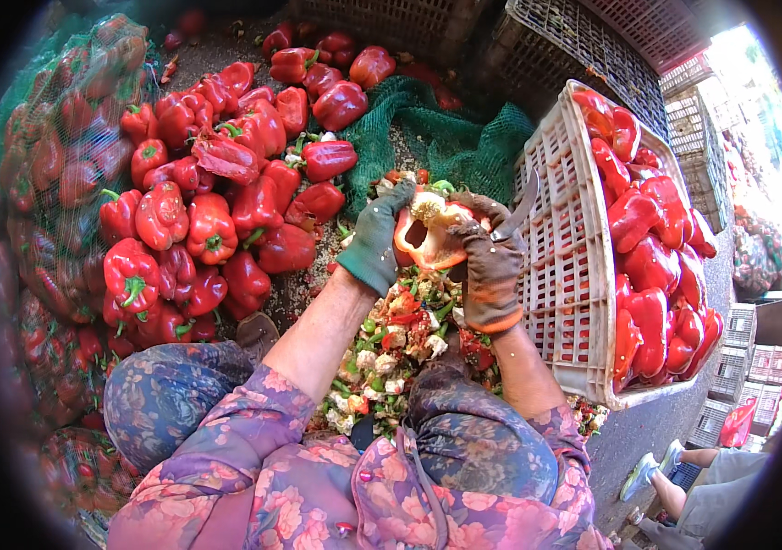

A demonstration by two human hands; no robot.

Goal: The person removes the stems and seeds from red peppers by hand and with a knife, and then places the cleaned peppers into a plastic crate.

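Between my gloved hands is an opened red bell pepper, its pale inside and seed core showing. My left hand, in a green glove, grips its left edge. My right hand, in a worn brown glove with an orange cuff, holds its right side and also a knife, whose curved blade points up beside the crate. Under the hands lies a heap of pepper cores, stems and scraps. Whole red bell peppers are piled at the left.
A white plastic crate of red pepper pieces leans at the right. Green netting lies beyond my hands. Net sacks of peppers line the far left. Dark crates stand behind. A person's legs show at lower right.
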